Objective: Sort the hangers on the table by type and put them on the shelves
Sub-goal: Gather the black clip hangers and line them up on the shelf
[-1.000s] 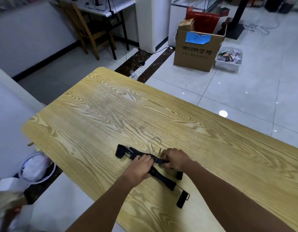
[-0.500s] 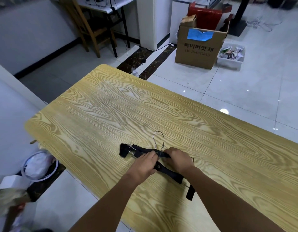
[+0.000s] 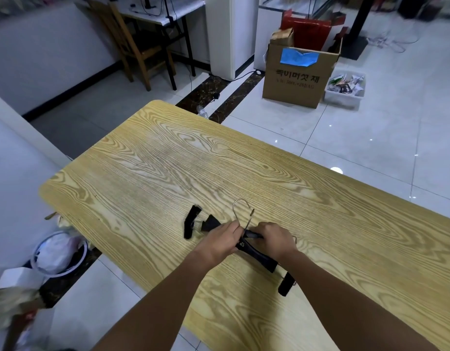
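**Both hands gather the black clip hangers at the near edge of the tabletop**

Head view: The black clip hangers (image 3: 259, 259) lie flat on the near part of the tabletop (image 3: 218, 160), crossed over one another. Two metal hook wires (image 3: 240, 209) rise from between the hands, so there seem to be two hangers in the bundle. One clip end (image 3: 192, 225) sticks out to the left and another (image 3: 286, 283) pokes out below the right wrist. The left hand (image 3: 218, 243) is curled over the bars just left of the hooks and grips them. The right hand (image 3: 274, 243) is curled round the bars on the other side, touching the stem of a hook. Neither hand is free.

Judged from this, the step in hand is squaring up hangers of one type into a single bundle. The next move calls for lining up the hooks and bars so that they lift together without the clips snagging, then carrying them off to the shelves, which are not in view.

The tabletop is pale yellow wood grain with rounded corners. Beyond it on the glossy white tiled floor (image 3: 370, 135) stand a cardboard box (image 3: 297, 79) and, just to its right, a white bin of scraps (image 3: 345, 89). A wooden chair (image 3: 135, 46) is tucked at a desk in the far left, and a lined waste basket (image 3: 59, 252) sits below the tabletop's left edge.
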